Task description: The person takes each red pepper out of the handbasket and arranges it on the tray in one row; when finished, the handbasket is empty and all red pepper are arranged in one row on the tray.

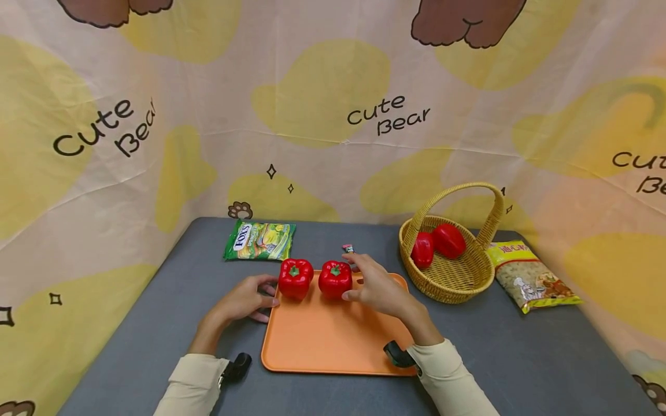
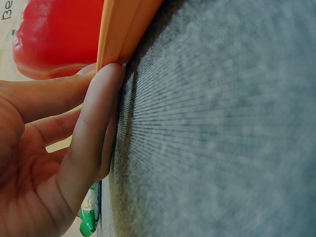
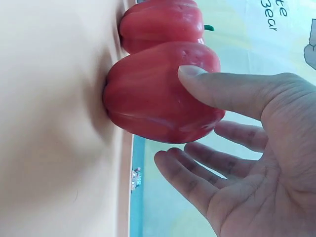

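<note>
**2 bell peppers [image 1: 295, 281] on an orange tray [image 1: 328, 344]**

We've got the red pair standing just apart near the tray's far edge. Our left hand [image 1: 243, 299] pinches the tray's left rim, thumb and finger. Our right hand [image 1: 378, 289] is spread wide by the right pepper; we can't tell if the thumb touches.

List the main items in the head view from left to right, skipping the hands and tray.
Green Fox's packet → first red pepper → second red pepper → wicker basket → yellow-topped bag.
</note>
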A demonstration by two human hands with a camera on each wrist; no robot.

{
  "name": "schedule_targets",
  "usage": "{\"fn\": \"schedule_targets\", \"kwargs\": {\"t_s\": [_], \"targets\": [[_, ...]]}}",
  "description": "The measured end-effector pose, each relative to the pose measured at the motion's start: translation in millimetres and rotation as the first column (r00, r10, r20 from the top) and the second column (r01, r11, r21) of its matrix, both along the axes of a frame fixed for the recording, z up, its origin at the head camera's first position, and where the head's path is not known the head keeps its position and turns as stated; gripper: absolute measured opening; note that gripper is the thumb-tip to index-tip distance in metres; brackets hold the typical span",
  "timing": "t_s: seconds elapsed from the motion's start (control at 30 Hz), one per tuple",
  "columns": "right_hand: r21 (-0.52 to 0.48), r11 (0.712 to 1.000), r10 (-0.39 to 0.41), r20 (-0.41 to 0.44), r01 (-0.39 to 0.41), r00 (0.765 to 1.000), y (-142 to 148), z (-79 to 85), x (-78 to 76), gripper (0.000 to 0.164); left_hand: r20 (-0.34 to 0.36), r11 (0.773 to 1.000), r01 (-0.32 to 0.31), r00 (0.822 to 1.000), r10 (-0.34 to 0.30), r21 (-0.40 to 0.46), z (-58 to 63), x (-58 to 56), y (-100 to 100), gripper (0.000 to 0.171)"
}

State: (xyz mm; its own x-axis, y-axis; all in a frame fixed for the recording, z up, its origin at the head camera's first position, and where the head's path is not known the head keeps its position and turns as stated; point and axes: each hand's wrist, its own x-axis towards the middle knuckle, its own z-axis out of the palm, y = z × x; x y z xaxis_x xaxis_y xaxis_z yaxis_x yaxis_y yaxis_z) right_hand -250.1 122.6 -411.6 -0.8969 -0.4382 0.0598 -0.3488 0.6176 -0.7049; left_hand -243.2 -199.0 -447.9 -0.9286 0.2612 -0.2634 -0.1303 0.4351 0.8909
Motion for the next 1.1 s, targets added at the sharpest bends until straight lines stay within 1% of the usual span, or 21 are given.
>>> {"fn": "schedule_targets", "kwargs": {"t_s": [0.2, 0.33, 0.77, 1.1], "targets": [[-0.028, 0.999, 0.018, -0.016, -0.019, 1.0, -0.1, -3.5, -0.5, 0.068, 0.003, 1.0, 0.002, 1.0, -0.002, -0.011, -0.2, -0.5, -0.1, 0.06], [-0.039, 0.999, 0.021, -0.02, -0.021, 1.0, -1.7, -4.6, -0.6, 0.066, 0.002, 1.0, 0.002, 1.0, -0.002, -0.011, 0.0, -0.6, 0.0, 0.06], [-0.052, 0.998, 0.026, -0.036, -0.028, 0.999, -5.9, -5.7, -1.7, 0.065, -0.007, 1.0, 0.001, 1.0, -0.001, -0.005, 1.8, -1.4, 0.1, 0.06], [-0.047, 0.998, 0.03, -0.041, -0.032, 0.999, -2.7, -2.8, -1.5, 0.075, 0.007, 1.0, -0.004, 1.0, 0.004, -0.004, -0.4, -0.3, 0.4, 0.06]]}}
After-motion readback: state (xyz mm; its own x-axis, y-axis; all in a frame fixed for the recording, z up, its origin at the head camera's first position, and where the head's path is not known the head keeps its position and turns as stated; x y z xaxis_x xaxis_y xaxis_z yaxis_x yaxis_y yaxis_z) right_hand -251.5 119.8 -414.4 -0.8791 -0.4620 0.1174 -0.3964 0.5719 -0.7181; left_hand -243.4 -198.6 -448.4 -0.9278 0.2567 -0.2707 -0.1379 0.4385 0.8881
